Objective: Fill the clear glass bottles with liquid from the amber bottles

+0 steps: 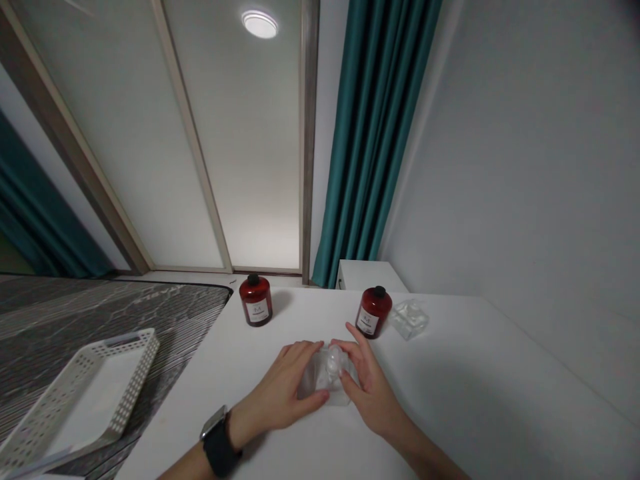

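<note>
A crinkled clear plastic package [327, 375] rests on the white table [280, 440] between my two hands. From its left side my left hand [287, 387] grips it, with the thumb at the near edge and the fingers along the far side. My right hand [367, 387] pinches the package's right side with thumb and fingers, while one finger sticks out toward the right-hand red bottle [374, 312]. What exactly the plastic contains, if anything, I cannot make out. A second red bottle with a black cap and white label [256, 301] stands at the far left of the table.
Another crumpled clear plastic piece [410, 319] lies right of the right-hand bottle. A white perforated basket [85, 393] sits left of the table, over a grey patterned surface [185, 307]. Behind the table are a white cabinet [367, 275], a teal curtain [377, 133] and frosted door panels [240, 153].
</note>
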Motion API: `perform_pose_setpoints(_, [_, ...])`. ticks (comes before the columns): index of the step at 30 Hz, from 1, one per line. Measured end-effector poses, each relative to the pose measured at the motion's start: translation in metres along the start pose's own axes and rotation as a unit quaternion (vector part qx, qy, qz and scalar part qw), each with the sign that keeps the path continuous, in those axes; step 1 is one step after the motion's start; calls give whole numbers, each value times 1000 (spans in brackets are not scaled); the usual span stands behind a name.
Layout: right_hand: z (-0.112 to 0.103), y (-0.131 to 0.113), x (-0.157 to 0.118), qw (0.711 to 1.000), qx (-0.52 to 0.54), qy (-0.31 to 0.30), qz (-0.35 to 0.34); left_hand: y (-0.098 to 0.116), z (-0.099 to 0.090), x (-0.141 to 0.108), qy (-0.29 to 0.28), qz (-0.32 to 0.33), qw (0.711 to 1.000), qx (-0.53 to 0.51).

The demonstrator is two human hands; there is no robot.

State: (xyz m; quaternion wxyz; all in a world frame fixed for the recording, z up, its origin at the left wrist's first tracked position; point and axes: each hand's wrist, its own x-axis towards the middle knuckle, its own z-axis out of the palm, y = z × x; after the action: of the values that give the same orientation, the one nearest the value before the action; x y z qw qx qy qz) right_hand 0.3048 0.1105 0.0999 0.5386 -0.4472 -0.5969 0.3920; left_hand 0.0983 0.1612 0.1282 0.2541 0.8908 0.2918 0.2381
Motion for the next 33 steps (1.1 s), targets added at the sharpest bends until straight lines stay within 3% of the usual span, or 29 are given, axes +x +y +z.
perform_pose_setpoints(6, [0,-2,0,1000,-1,6,-16,5,-9,3,-1,-14,999,-35])
perform_pose_setpoints(11, [0,-4,1,999,24,-21,0,1,-5,4,6,-17,994,-107])
perform_pose_setpoints(16, [0,-3,2,998,56,0,4,-5,-1,6,17,-34,983,-178])
perform_pose_setpoints(20, [1,-5,2,997,68,-18,26,-9,2,7,21,-48,974,-218])
perform_pose_setpoints(25, [2,-4,3,999,48,4,-2,-11,3,7,16,-61,971,-231])
perform_pose_setpoints(33, [1,-3,2,999,28,-14,10,-8,2,7,15,-61,971,-231])
